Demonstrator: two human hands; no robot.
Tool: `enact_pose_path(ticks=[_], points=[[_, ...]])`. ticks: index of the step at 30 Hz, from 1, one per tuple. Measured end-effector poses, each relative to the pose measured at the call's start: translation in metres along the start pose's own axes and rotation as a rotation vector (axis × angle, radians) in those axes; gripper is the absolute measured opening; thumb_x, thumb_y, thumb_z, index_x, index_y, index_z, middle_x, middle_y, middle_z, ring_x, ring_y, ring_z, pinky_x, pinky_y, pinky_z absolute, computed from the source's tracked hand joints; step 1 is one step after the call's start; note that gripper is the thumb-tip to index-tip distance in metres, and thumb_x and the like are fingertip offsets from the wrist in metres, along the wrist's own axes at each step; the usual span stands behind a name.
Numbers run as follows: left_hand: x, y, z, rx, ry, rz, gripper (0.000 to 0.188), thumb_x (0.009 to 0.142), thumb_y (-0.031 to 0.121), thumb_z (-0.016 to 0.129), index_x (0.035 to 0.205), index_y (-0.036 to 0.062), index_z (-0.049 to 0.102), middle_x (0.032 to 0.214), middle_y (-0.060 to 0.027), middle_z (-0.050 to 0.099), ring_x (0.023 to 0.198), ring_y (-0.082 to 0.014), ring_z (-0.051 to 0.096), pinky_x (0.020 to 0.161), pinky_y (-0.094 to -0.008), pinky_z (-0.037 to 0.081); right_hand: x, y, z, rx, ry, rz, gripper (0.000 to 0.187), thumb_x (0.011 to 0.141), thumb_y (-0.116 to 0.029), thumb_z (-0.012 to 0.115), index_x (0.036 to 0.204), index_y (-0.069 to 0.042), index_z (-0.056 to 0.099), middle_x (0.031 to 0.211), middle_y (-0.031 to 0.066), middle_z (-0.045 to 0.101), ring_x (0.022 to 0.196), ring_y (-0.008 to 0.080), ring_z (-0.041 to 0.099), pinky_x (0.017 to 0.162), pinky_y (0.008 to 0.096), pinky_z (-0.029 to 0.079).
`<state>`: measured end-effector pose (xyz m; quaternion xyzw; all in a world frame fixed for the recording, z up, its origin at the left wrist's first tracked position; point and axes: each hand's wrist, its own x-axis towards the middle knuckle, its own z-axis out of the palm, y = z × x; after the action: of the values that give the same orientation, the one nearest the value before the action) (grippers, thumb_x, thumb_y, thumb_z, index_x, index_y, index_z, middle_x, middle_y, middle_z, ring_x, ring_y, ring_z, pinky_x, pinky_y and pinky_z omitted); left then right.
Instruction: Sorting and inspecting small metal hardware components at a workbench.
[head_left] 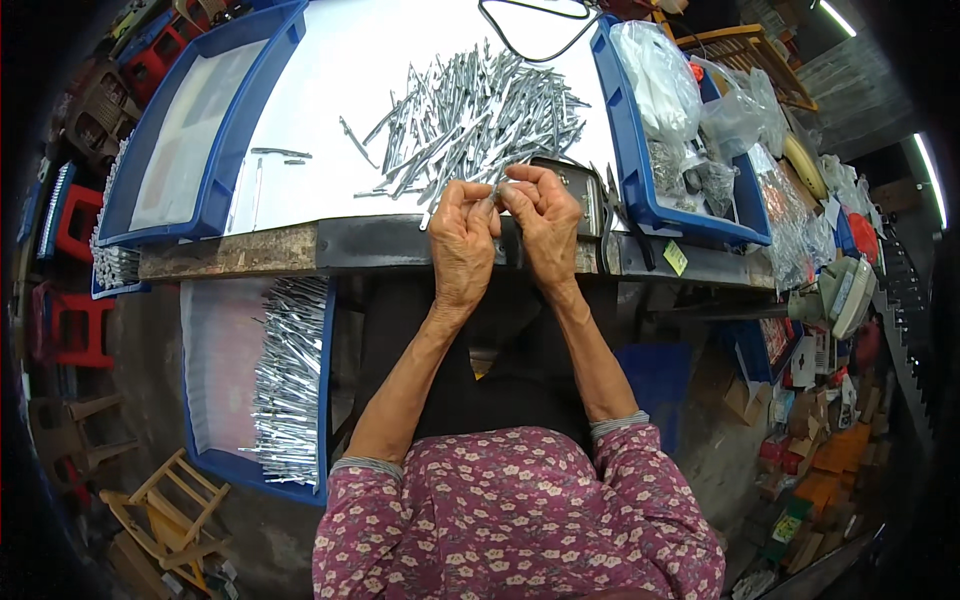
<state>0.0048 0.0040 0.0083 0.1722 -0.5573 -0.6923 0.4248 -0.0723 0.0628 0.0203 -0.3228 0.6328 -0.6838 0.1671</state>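
Observation:
My left hand and my right hand meet over the table's front edge, fingers pinched together at the tips. Something small and greyish is between their fingertips, mostly covered, and I cannot make out its kind. Just beyond them lies a large heap of thin silvery metal strips. One strip end shows beside my left hand. Close to my right hand is a dark metal block or plate, partly hidden by it. Pliers with dark handles lie right of that, their handles over the table edge.
A blue tray stands at the table's left; another blue bin with plastic bags is at the right. Below left, a blue tray holds many metal strips. A wooden stool and red stools stand left. A black cable lies behind the heap.

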Motion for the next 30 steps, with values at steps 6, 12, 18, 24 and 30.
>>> enact_pose_path(ticks=[6, 12, 18, 24, 30], points=[[0.001, 0.004, -0.003, -0.056, -0.008, -0.071, 0.004, 0.088, 0.004, 0.048, 0.088, 0.0007, 0.048, 0.06, 0.0031, 0.046, 0.045, 0.0009, 0.034, 0.038, -0.0155, 0.024, -0.008, 0.0, 0.008, -0.146, 0.036, -0.086, 0.024, 0.084, -0.01, 0.054, 0.099, 0.008, 0.051, 0.078, 0.0037, 0.059, 0.068, 0.0059, 0.052, 0.063, 0.0197, 0.043], [-0.001, 0.008, -0.005, -0.141, -0.068, -0.119, 0.006, 0.089, 0.008, 0.045, 0.091, 0.0017, 0.045, 0.059, 0.0027, 0.045, 0.044, 0.0007, 0.032, 0.036, -0.0147, 0.022, -0.001, -0.008, 0.005, 0.019, 0.025, 0.028, 0.024, 0.084, -0.013, 0.055, 0.098, 0.007, 0.051, 0.075, 0.0021, 0.056, 0.068, 0.0056, 0.05, 0.062, 0.02, 0.042], [-0.001, 0.012, -0.005, -0.099, -0.059, -0.17, 0.009, 0.089, 0.009, 0.045, 0.094, 0.0019, 0.043, 0.06, 0.0012, 0.046, 0.044, 0.0001, 0.031, 0.037, -0.0149, 0.022, -0.006, -0.001, 0.007, 0.113, -0.037, 0.003, 0.027, 0.089, -0.021, 0.051, 0.098, 0.004, 0.049, 0.074, 0.0022, 0.053, 0.065, 0.0059, 0.048, 0.061, 0.0184, 0.04], [-0.003, 0.011, -0.006, -0.126, -0.078, -0.164, 0.009, 0.089, 0.009, 0.046, 0.093, 0.0015, 0.043, 0.06, 0.0009, 0.046, 0.044, -0.0004, 0.031, 0.037, -0.0147, 0.023, -0.006, 0.0, 0.011, 0.071, 0.011, -0.008, 0.023, 0.088, -0.017, 0.051, 0.098, 0.004, 0.05, 0.071, 0.0005, 0.051, 0.056, 0.0044, 0.045, 0.051, 0.018, 0.038], [-0.004, 0.013, -0.003, -0.103, -0.083, -0.146, 0.009, 0.089, 0.01, 0.047, 0.094, 0.0015, 0.046, 0.058, 0.0021, 0.045, 0.044, -0.0002, 0.033, 0.037, -0.0145, 0.023, -0.007, -0.006, 0.004, 0.117, 0.06, 0.051, 0.024, 0.086, -0.012, 0.054, 0.102, 0.004, 0.05, 0.072, 0.0018, 0.054, 0.06, 0.0058, 0.049, 0.055, 0.0179, 0.041]])
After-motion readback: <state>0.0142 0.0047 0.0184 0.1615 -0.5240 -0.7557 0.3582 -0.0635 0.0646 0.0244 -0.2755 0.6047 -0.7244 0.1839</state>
